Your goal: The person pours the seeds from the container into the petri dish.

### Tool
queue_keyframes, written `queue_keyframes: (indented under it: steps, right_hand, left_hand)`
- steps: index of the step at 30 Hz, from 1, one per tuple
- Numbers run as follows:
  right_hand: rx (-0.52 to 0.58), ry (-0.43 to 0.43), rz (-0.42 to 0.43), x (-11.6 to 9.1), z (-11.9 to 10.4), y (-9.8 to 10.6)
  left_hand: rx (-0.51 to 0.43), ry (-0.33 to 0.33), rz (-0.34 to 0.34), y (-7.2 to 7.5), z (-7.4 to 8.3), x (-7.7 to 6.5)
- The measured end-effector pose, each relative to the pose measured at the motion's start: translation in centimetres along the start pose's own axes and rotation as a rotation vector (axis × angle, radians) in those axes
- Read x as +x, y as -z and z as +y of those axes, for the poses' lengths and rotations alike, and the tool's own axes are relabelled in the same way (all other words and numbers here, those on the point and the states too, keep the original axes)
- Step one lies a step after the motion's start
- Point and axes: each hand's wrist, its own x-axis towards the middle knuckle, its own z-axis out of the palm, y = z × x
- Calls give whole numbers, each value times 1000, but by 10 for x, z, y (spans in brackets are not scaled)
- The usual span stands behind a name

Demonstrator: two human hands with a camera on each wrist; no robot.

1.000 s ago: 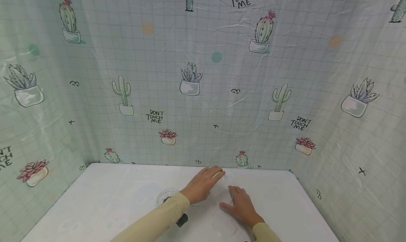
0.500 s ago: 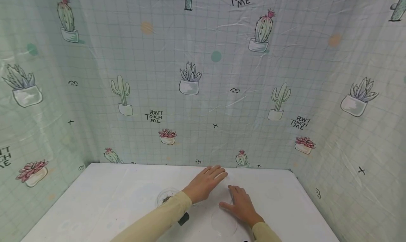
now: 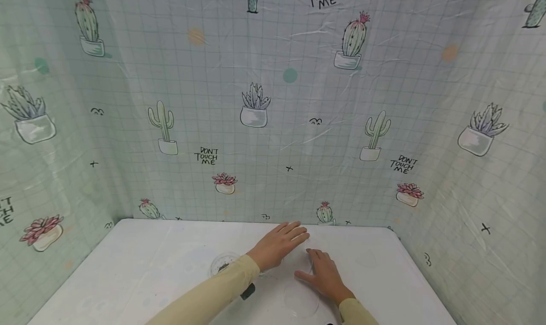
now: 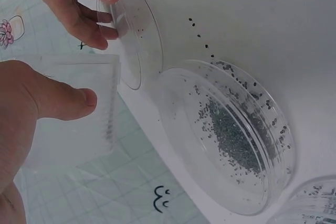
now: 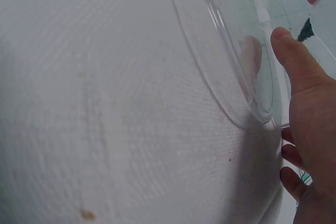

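Note:
My left hand [image 3: 279, 244] grips a clear, flat, square-sided plastic container [image 4: 76, 135], its thumb lying across the face in the left wrist view. Small dark grains show along the container's inner edge. Opposite, my right hand [image 3: 326, 277] holds the rim of a clear petri dish [image 4: 149, 45] between thumb and curved fingers; a few tiny specks lie in it. Beneath my left wrist stands a petri dish [image 4: 236, 135] heaped with small dark seeds, a transparent lid tilted against it. Several loose seeds [image 4: 199, 36] form a line on the table.
Another clear dish [image 3: 216, 264] with dark bits stands left of my left forearm. A round transparent lid [image 3: 300, 300] lies near my right wrist. A small black object [image 3: 248, 292] sits beside the left sleeve. The white table [image 3: 162, 249] ends at a cactus-print curtain [image 3: 273, 173].
My left hand has shifted slightly to the right, its fingers a little more spread. My right hand stays almost where it was.

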Motion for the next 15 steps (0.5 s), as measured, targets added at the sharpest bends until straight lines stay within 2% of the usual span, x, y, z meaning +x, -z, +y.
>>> queue_keyframes:
  steps: [15]
  right_hand:
    - [-1, 24, 29, -1, 1, -2]
  left_hand:
    - [52, -49, -6, 2, 1, 2]
